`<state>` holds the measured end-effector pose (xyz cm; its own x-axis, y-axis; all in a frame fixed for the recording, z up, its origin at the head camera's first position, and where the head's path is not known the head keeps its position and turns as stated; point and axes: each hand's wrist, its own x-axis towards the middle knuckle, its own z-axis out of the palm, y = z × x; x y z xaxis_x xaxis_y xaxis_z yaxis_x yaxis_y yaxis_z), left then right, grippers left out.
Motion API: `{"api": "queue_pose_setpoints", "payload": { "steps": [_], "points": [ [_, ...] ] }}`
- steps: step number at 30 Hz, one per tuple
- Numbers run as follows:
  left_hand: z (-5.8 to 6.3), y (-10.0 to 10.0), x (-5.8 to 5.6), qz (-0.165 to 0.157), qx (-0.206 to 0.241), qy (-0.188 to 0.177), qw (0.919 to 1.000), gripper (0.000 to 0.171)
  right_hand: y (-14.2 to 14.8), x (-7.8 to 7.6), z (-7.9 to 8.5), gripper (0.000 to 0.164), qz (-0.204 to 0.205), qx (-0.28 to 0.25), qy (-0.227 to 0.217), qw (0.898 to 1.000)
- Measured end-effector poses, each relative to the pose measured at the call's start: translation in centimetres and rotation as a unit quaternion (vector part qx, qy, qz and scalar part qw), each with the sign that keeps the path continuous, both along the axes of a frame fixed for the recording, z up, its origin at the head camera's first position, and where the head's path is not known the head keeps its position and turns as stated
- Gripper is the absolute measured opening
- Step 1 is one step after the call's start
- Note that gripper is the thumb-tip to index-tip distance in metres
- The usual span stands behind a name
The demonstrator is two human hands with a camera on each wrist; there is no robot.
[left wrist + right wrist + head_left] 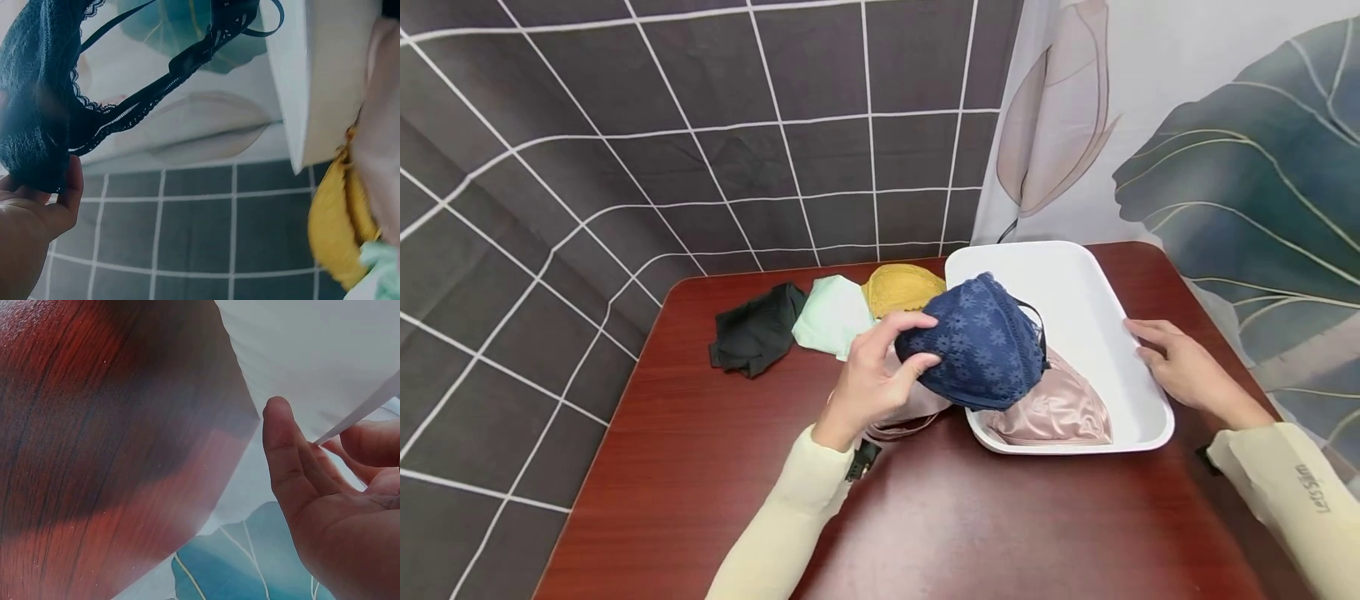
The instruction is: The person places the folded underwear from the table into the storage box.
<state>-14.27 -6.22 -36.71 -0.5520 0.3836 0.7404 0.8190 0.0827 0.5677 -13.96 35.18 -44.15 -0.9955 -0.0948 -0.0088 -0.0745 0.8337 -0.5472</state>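
My left hand [872, 379] pinches a folded navy lace bra [977, 342] by its edge, thumb beneath and fingers above. The bra is held over the left side of a white tray [1060, 283], its cups facing up in the head view. In the left wrist view, the navy bra's [31, 106] lace band and straps trail away from the cup. A folded satin pink bra [1063, 408] lies in the tray's near part, partly covered by the navy one. At the tray's right wall, my right hand [1187, 367] grips the rim between thumb and fingers.
On the reddish-brown table [962, 517], left of the tray, lie a mustard lace bra [904, 286], a mint-green garment [832, 312] and a black garment [760, 329]. A pale pink garment [928, 404] with straps lies partly under my left hand. Curtains [820, 150] hang behind the table.
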Motion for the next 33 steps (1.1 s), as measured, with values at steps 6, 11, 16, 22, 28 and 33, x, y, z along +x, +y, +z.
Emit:
{"api": "queue_pose_setpoints", "payload": {
  "steps": [6, 11, 16, 22, 28, 33],
  "points": [
    [-1.8, 2.7, -0.4, 0.019, -0.053, -0.007, 0.9984, 0.036, -0.1, 0.0, 0.1, 0.049, -0.002, 0.005, -0.006, 1.0],
    [-3.1, 5.4, -0.6, -0.003, -0.101, -0.041, 0.994, 0.034, -0.1, -0.1, 0.2, 0.048, -0.004, 0.003, 0.004, 1.0],
    [-4.3, 7.6, -0.6, -0.019, -0.162, -0.061, 0.9847, 0.034, -0.1, -0.1, 0.1, 0.047, -0.003, -0.003, 0.005, 1.0],
    [-5.2, 9.6, -0.4, -0.014, -0.241, -0.07, 0.9678, 0.033, -0.1, -0.1, 0.2, 0.046, -0.006, -0.004, 0.008, 1.0],
    [-6.0, 11.4, 0.1, 0.022, -0.305, -0.087, 0.9481, 0.036, -0.2, -0.1, 0.2, 0.048, -0.009, -0.012, -0.004, 1.0],
    [-6.9, 12.8, 0.3, 0.088, -0.357, -0.084, 0.9263, 0.039, -0.1, -0.1, 0.0, 0.047, -0.007, -0.015, -0.002, 1.0]
  ]
}}
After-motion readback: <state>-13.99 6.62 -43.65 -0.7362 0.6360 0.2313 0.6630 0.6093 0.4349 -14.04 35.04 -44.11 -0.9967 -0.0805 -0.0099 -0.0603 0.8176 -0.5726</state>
